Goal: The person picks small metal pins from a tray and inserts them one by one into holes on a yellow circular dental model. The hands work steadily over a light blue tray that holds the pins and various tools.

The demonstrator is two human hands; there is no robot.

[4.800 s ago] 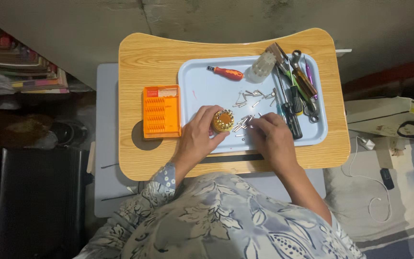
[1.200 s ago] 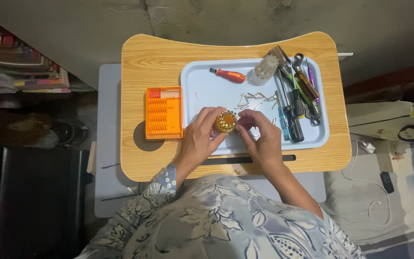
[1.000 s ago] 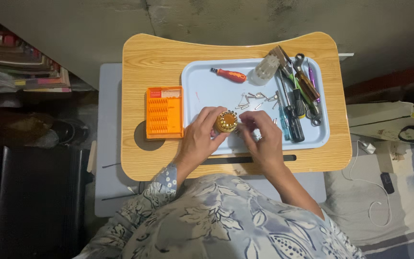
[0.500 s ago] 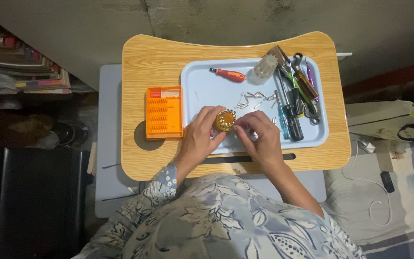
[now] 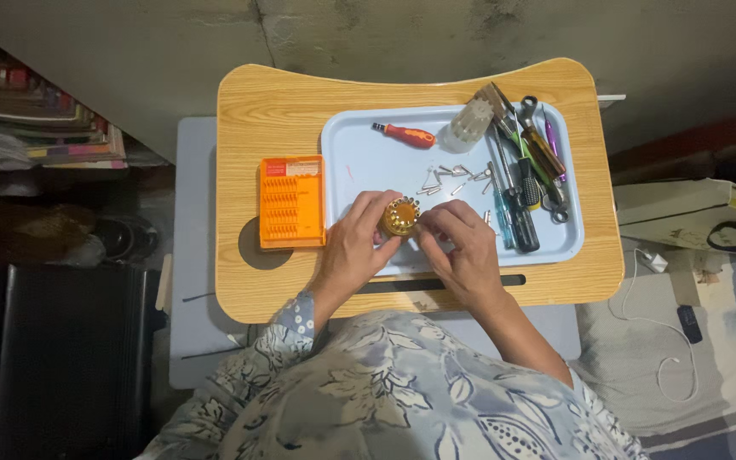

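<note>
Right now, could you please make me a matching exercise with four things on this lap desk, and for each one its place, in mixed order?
Things:
1. small red screwdriver
2. orange bit case
3. round amber bit holder
4. loose metal bits

Places:
A. held in the left hand, right hand touching it
B. on the wood, left of the blue tray
C. near the tray's far edge
D. scattered mid-tray

Pairs: 1-C, 2-B, 3-A, 4-D
</note>
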